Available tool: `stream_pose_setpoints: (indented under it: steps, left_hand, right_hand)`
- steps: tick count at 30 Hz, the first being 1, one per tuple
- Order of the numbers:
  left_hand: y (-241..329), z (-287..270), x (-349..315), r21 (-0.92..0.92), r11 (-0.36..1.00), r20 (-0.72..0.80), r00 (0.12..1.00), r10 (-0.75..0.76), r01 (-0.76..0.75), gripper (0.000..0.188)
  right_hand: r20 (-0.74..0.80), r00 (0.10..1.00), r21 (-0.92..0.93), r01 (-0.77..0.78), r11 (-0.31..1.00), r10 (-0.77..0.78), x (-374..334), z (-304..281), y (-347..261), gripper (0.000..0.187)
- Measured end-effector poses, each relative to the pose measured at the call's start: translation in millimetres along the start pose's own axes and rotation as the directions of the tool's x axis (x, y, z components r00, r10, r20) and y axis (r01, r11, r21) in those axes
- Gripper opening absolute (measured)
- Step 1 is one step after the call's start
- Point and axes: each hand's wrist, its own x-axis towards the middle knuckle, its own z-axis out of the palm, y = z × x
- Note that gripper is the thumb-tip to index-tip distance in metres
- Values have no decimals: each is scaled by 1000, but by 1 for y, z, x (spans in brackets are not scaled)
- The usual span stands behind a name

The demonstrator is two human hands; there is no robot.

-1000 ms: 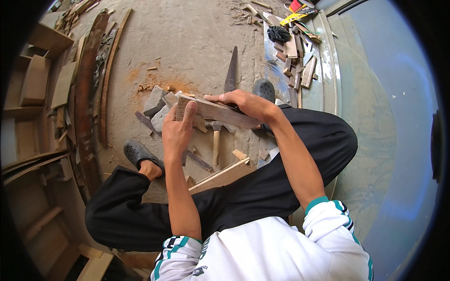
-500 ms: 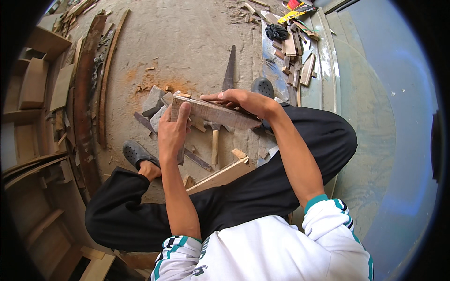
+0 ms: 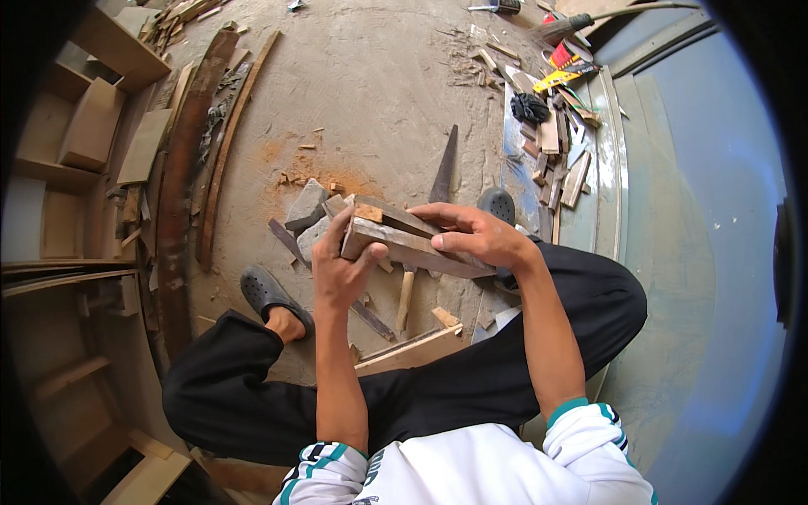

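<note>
Lettering [image 3: 378, 463] is printed in dark on a white shirt [image 3: 480, 463]; a narrow wooden frame [image 3: 421, 250] is held above a hammer [image 3: 406, 299]; its left end is clamped in the left hand [image 3: 341, 271], thumb on the near side; its boards are spanned by the right hand [image 3: 488, 237], set apart, fingers on the far one.

Pale wooden shelves [image 3: 55, 175] stand along the left edge of the frame; a dark beam [image 3: 179, 189] and a thin strip [image 3: 240, 139] lie beside them. Orange dust [image 3: 353, 182] spots the floor [image 3: 370, 93] above centre. At upper right, a black bundle [image 3: 529, 108] sits among wood scraps [image 3: 549, 135], near a yellow-and-black piece [image 3: 562, 77]; a blue-grey panel [image 3: 715, 185] fills the right side
</note>
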Motion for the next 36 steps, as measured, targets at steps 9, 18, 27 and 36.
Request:
stream_pose_setpoints:
  steps: [9,18,27,36]
  left_hand:
    - [5,4,3,71,995,9,997,71,-71,90]
    - [12,4,-1,-1,999,8,999,-46,46,84]
    - [8,7,-4,-53,976,17,977,-211,212,81]
    - [7,9,-4,-60,972,33,973,-227,229,80]
  right_hand:
    - [-8,1000,12,-19,1000,19,-2,-7,-2,58]
    - [-38,999,8,-14,1000,14,-1,-4,1,54]
    - [-56,994,-80,-97,992,93,2,-8,5,54]
    - [-78,991,-134,-122,984,112,-1,-8,7,51]
